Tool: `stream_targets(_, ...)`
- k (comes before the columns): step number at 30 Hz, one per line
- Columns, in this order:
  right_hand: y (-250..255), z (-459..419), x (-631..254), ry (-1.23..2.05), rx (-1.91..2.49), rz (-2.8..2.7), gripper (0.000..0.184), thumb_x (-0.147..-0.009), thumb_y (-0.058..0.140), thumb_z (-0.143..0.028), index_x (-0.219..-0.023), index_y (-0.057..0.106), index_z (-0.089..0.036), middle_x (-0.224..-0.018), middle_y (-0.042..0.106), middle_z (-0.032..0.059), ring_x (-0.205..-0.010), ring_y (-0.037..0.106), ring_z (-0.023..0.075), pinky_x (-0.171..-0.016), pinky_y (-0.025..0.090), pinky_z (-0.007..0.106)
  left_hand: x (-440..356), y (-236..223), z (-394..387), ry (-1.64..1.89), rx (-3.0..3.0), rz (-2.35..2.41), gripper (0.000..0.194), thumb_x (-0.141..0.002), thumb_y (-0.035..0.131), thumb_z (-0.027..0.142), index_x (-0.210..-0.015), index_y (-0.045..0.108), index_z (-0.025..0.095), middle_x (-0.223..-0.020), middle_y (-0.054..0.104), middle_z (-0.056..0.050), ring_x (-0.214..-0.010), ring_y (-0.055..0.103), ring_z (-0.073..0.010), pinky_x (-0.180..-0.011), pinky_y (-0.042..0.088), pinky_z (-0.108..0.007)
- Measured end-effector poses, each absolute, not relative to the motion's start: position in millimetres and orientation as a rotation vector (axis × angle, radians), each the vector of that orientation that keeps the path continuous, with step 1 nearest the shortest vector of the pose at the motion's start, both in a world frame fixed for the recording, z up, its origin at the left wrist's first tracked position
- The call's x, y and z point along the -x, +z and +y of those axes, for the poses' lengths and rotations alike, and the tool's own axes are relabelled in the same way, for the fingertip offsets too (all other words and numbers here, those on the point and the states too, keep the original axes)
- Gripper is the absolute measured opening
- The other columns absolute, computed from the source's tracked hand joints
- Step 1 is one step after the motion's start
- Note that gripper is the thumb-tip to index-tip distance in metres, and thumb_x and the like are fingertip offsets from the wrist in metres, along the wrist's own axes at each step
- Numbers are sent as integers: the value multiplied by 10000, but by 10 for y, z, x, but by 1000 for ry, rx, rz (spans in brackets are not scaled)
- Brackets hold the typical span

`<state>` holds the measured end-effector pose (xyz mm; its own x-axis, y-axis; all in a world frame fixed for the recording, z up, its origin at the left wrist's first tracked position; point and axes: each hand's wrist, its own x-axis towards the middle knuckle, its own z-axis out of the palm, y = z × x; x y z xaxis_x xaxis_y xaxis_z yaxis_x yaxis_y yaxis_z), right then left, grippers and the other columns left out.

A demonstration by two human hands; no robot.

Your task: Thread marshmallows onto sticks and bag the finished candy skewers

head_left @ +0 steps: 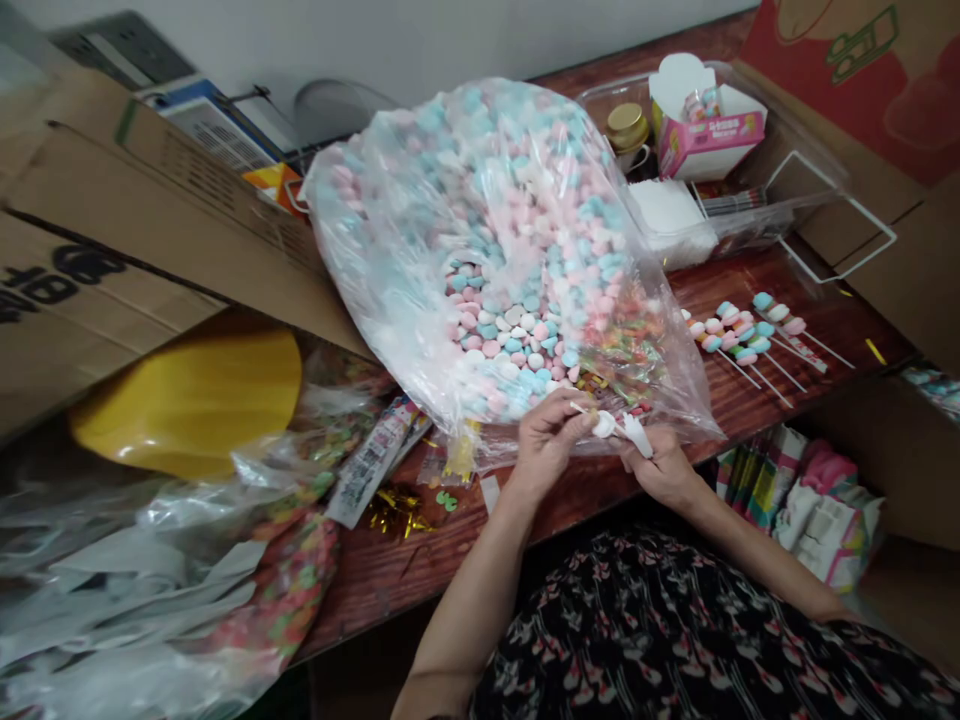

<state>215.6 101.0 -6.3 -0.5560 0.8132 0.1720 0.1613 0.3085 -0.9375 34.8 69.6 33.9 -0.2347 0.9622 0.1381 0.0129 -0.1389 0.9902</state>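
My left hand is closed, pinching the end of a thin white stick between thumb and fingers. On the stick, between my hands, sits a round white piece. My right hand is closed on a white piece at the stick's other end; its exact kind is too blurred to tell. Both hands are over the near edge of a large clear plastic bag. Inside its opening lie pink, blue and white button-shaped candies, with orange and green gummies at its right.
Several candy skewers lie on the wooden table at the right. Behind them stands a clear plastic basket holding a pink box. Cardboard boxes and a gummy bag crowd the left. Gold tinsel lies nearby.
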Motion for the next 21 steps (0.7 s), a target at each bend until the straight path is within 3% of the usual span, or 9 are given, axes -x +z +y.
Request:
stream_targets(5, -80, 1011, -2199, 1202, 848, -1919, 387, -960, 510, -280, -585, 516, -187, -550, 493, -26, -502, 430, 94, -549, 381, 233, -463, 310, 704, 1378, -1322, 1291, 169, -851, 691, 370, -822, 774, 226, -854, 721, -42, -772, 641, -156, -742, 495, -286)
stream_targets(8, -75, 1016, -2260, 1212, 910, -1832, 352, -954, 530, -290, -618, 539, -184, -539, 469, -36, -496, 428, 93, -530, 364, 234, -308, 376, 761, 1266, -1301, 1331, 258, -819, 720, 403, -994, 764, 218, -853, 716, -31, -740, 622, -145, -704, 483, -270)
stream_targets(10, -67, 1032, -2309, 1238, 983, -1745, 326, -953, 535, -309, -654, 560, -182, -536, 454, -41, -489, 415, 93, -509, 352, 233, -118, 446, 872, 1299, -1281, 1481, 351, -807, 722, 434, -1058, 741, 190, -828, 701, -26, -701, 602, -137, -671, 472, -262)
stream_targets(13, -65, 1060, -2367, 1271, 1031, -1680, 359, -951, 536, -334, -624, 530, -186, -535, 452, -37, -492, 410, 94, -494, 348, 231, 156, 538, 1172, 1272, -1454, 1943, 341, -818, 689, 448, -969, 744, 148, -763, 677, -37, -689, 593, -149, -678, 456, -271)
stream_targets(16, -81, 1052, -2377, 1284, 1035, -1681, 377, -953, 531, -340, -607, 504, -192, -530, 448, -36, -486, 409, 95, -485, 345, 231, 278, 586, 1523, 824, -1745, 2260, 344, -876, 600, 439, -977, 737, 140, -798, 699, -84, -789, 638, -215, -748, 460, -318)
stream_targets(21, -117, 988, -2366, 1221, 972, -1763, 338, -956, 513, -286, -630, 503, -194, -564, 441, -35, -512, 413, 98, -508, 350, 233, 205, 560, 1800, 174, -1897, 2411, 309, -919, 488, 311, -1028, 721, 138, -1034, 688, -177, -973, 648, -311, -829, 473, -399)
